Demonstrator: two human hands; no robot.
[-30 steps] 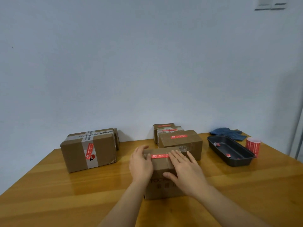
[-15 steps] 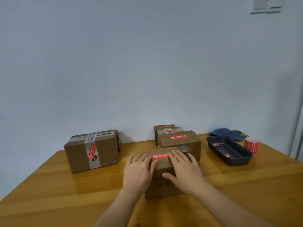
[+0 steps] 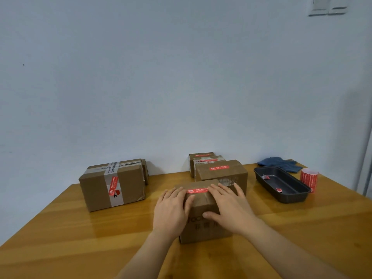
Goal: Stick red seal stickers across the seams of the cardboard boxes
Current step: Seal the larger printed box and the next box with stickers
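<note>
Lay flat on small brown cardboard box (image 3: 203,216) at near centre of orange-brown wooden table (image 3: 80,238): left hand (image 3: 171,210) and right hand (image 3: 231,210), fingers of both spread wide, palms down, gripping nothing. Ran across box top seam betw. the two sets of fingertips: long red seal sticker w/ white print (image 3: 197,190), ends touched by fingers on each side. Hid much of box top and front print. Stood just behind, nearly touching: second brown cardboard box w/ red sticker on top (image 3: 221,172), then two more small sealed boxes (image 3: 203,160) stacked toward pale blue-grey wall (image 3: 181,77). Sat well apart at left: larger brown box wrapped in grey tape w/ red sticker on its front (image 3: 112,186). Rested at right: black rectangular plastic tray (image 3: 289,195) holding two small red scraps (image 3: 265,176); just beside it, upright roll of red stickers (image 3: 309,178); behind tray, crumpled blue knit gloves (image 3: 279,164).
</note>
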